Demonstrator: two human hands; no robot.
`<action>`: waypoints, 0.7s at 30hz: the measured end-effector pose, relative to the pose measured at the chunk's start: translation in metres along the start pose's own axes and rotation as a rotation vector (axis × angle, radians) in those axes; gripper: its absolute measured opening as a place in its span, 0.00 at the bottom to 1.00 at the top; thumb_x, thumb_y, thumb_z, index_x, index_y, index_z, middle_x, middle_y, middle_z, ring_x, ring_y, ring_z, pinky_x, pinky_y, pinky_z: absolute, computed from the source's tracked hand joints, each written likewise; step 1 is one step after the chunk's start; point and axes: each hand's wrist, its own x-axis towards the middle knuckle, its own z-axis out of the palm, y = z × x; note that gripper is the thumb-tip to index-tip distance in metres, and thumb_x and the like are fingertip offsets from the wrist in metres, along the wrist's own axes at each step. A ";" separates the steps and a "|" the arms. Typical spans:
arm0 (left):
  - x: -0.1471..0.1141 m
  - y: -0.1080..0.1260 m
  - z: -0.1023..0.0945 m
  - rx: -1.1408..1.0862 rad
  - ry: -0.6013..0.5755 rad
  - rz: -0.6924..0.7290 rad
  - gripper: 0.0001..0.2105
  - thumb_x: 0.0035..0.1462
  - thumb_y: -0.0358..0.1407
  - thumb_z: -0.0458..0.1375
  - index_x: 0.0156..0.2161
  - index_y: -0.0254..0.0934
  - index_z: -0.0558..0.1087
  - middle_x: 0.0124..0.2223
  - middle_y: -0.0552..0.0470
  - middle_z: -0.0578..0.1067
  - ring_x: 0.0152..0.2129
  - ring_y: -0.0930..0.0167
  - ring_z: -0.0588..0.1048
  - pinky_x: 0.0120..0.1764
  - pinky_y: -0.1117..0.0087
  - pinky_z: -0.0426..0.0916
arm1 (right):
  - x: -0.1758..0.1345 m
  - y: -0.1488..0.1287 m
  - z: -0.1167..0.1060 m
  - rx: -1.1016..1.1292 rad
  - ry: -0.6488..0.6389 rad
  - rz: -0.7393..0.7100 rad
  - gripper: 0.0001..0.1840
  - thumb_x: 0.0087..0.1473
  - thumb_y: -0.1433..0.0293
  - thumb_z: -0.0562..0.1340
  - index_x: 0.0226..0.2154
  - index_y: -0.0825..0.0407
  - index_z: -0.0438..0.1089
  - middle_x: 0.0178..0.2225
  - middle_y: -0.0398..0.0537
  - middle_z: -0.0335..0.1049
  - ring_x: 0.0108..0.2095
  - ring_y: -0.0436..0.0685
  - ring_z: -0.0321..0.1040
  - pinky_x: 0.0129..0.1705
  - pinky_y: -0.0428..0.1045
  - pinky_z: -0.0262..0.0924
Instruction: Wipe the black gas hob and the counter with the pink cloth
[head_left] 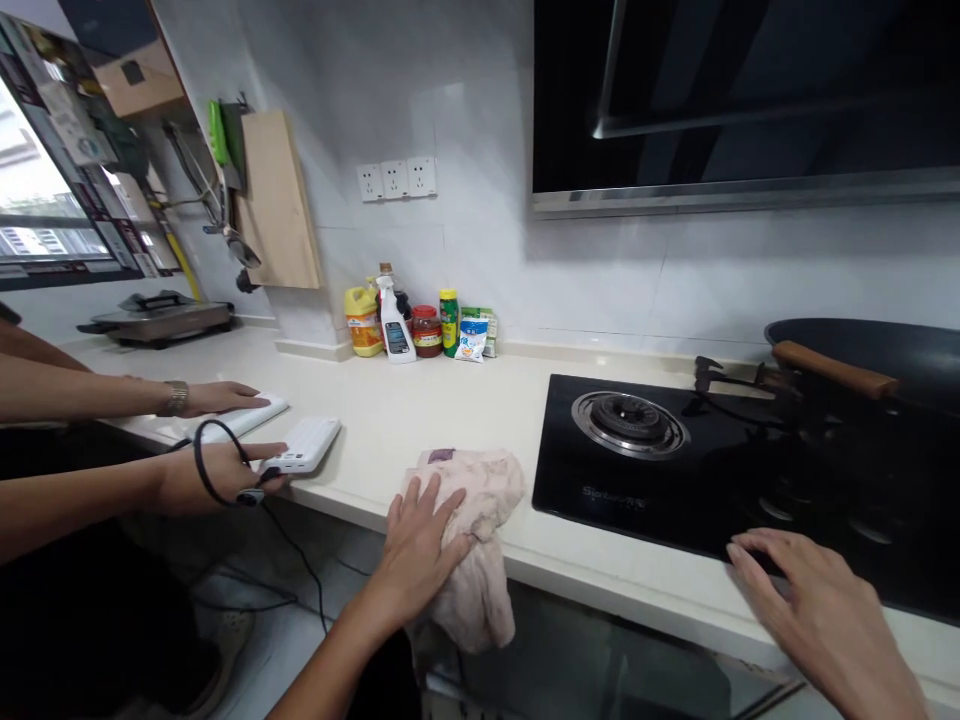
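My left hand (420,550) lies flat on a pale pink cloth (491,490), fingers spread and not gripping it. The cloth is bunched on the counter's front edge, with one part hanging down over it. My right hand (821,600) is at the front edge of the black glass gas stove (622,500), over the counter's rim. Its fingers are loosely bent, with a gap between thumb and forefinger, and nothing shows in it. The stove's near burner (630,420) is bare, its pot support lifted off to the right.
On the left, another person's hands (217,470) touch a white power bank (307,445) and a white flat object (247,415). Bottles and jars (427,332) stand against the wall. A black wok (915,360) sits at the stove's back right, beneath the range hood (735,200).
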 end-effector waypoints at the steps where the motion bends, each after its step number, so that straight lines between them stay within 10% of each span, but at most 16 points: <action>1: 0.004 0.001 -0.003 0.001 -0.034 -0.011 0.28 0.67 0.51 0.50 0.68 0.46 0.63 0.74 0.42 0.51 0.71 0.48 0.44 0.67 0.41 0.47 | 0.000 -0.001 -0.001 -0.003 0.000 -0.002 0.28 0.60 0.44 0.51 0.39 0.46 0.75 0.46 0.51 0.75 0.46 0.67 0.69 0.49 0.63 0.61; 10: 0.084 0.020 -0.021 0.007 -0.287 -0.027 0.35 0.66 0.56 0.44 0.73 0.43 0.52 0.76 0.40 0.42 0.71 0.47 0.39 0.67 0.44 0.45 | -0.004 -0.007 0.001 0.007 0.043 -0.029 0.26 0.62 0.45 0.51 0.41 0.45 0.74 0.47 0.52 0.74 0.48 0.68 0.69 0.51 0.64 0.60; 16: 0.157 0.049 0.003 0.067 -0.253 -0.018 0.46 0.60 0.66 0.45 0.72 0.36 0.52 0.75 0.33 0.42 0.71 0.46 0.37 0.67 0.40 0.38 | -0.004 -0.010 0.002 -0.023 0.067 -0.058 0.23 0.63 0.49 0.52 0.43 0.45 0.73 0.47 0.52 0.75 0.47 0.67 0.69 0.48 0.63 0.61; 21: 0.221 0.066 0.021 0.052 -0.191 0.106 0.34 0.67 0.58 0.41 0.72 0.43 0.52 0.76 0.45 0.41 0.73 0.56 0.40 0.68 0.43 0.43 | -0.007 -0.002 0.006 -0.067 0.045 -0.094 0.21 0.63 0.51 0.54 0.45 0.45 0.74 0.50 0.51 0.74 0.50 0.68 0.69 0.48 0.62 0.62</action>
